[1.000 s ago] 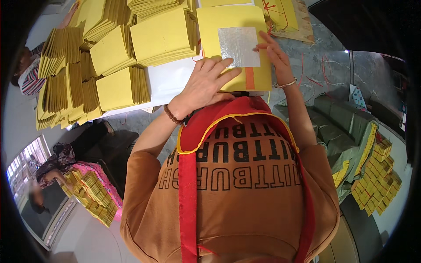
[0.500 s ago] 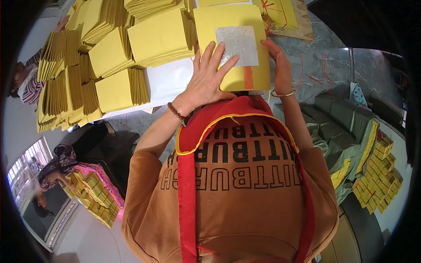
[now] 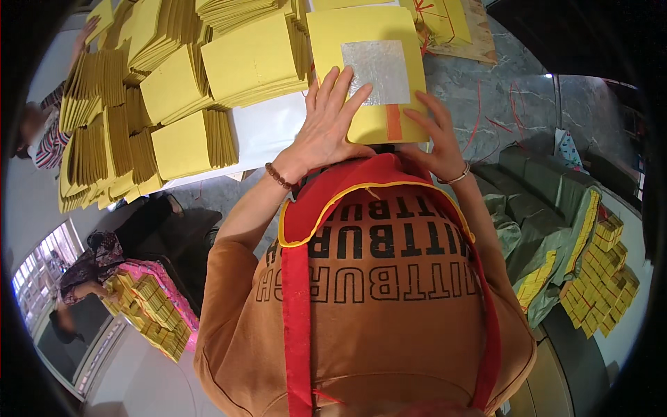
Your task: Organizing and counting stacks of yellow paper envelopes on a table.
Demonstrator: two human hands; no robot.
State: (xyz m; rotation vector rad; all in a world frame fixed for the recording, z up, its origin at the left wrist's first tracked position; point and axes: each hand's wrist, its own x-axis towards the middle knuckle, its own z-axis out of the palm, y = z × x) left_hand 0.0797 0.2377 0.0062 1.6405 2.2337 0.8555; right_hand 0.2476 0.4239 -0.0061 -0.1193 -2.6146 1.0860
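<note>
In front of me lies a stack of yellow paper (image 3: 361, 24), its top sheet bearing a silver foil square (image 3: 389, 73) and an orange strip (image 3: 394, 124). My left hand (image 3: 326, 118) rests flat along its left side with fingers spread, the fingertips reaching the foil. At the near right corner is my right hand (image 3: 441, 139), fingers apart over the right edge and thumb by the near edge. Whether the right fingers press on the paper I cannot tell. The near edge of the stack meets my red apron (image 3: 368, 170).
Folded yellow paper bundles (image 3: 253, 59) fill the table to the left, on a white sheet (image 3: 267, 125). Red strings (image 3: 514, 108) lie on the grey floor at right. Wrapped yellow bundles (image 3: 601, 278) are piled far right. Other people (image 3: 45, 135) are at the left.
My right hand has moved down along the stack's right edge to its near corner. My left hand has barely shifted. At the far left, another person's hand has lifted some yellow paper.
</note>
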